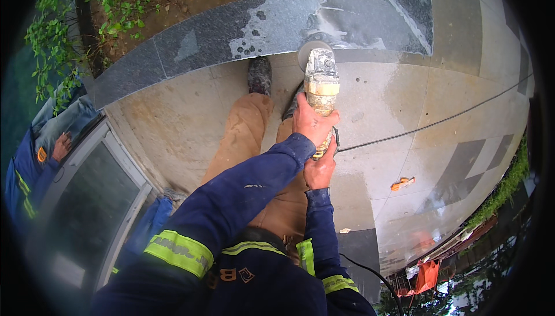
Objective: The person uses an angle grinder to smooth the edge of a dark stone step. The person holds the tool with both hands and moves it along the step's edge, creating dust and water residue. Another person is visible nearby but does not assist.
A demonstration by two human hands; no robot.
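Both of my hands are closed around a dusty yellow angle grinder [321, 88]. My left hand [314, 121] grips the front of its body, while my right hand [321, 166] wraps the rear end, closer to me. The grinder's round grey disc [308, 54] lies at the near edge of a dark grey stone slab [283, 21]; whether it touches the stone, I cannot tell. White wet slurry [329, 21] and dark spots mark the slab's top around there. A dark cord [399, 135] runs from the grinder's rear off to the right.
My shoe [259, 75] stands below the slab's edge on beige paving [185, 102]. An orange-and-white glove-like item [403, 183] lies on the right. At left are a framed glass pane [92, 194], leafy branches [121, 7] and a person's hand [61, 146] with a blue sleeve, possibly reflected.
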